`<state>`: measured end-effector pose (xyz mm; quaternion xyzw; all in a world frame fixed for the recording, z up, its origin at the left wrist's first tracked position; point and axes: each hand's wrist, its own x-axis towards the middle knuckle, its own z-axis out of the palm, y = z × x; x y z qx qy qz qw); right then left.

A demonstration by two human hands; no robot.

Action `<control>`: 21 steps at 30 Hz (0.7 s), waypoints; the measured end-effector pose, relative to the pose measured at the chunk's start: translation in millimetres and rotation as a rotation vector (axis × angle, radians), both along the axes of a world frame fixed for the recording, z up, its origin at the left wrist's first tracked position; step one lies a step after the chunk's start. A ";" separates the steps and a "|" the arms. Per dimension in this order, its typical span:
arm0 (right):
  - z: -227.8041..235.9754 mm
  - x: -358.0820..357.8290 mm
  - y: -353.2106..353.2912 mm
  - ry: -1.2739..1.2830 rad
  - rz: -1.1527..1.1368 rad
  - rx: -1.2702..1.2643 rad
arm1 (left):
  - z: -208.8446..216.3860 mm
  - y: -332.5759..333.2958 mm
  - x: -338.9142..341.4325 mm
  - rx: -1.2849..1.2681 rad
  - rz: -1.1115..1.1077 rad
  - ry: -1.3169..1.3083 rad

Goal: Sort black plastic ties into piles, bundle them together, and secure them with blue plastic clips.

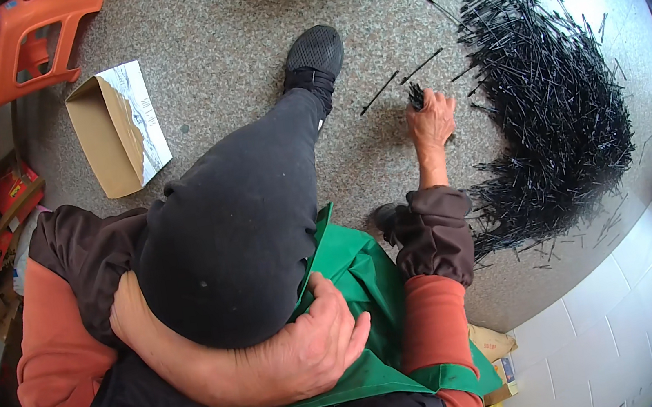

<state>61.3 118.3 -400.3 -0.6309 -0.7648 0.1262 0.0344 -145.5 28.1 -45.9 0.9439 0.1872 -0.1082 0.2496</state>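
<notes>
My right hand (432,117) is low over the speckled floor, closed around a small bundle of thin black sticks (416,96) whose ends poke out past the fingers. Two loose black sticks (421,66) lie just beyond it. To its right spreads a large, tangled pile of the same thin black sticks (555,99), some with thicker ends. My left forearm wraps around my bent, dark-trousered knee (223,233). At its end my left hand (323,340) rests by the green apron (358,261), fingers loosely bent and apart, with nothing visible in them.
An open cardboard box (105,142) lies on the floor at the left. Behind it stands an orange plastic stool (45,43). My dark shoe (315,55) is planted ahead. A white block wall (605,323) borders the lower right, and cluttered packages (11,187) fill the left edge.
</notes>
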 end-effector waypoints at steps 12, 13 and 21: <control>-19.6 5.9 24.0 -0.043 0.393 0.108 | -0.5 0.8 -4.5 -0.028 0.031 0.009; -17.7 1.7 22.0 -0.045 0.396 0.110 | -0.6 0.0 -4.7 -0.040 0.028 0.016; -12.3 -41.0 -6.4 -0.019 0.561 0.031 | -2.2 0.2 -8.7 0.006 -0.016 -0.009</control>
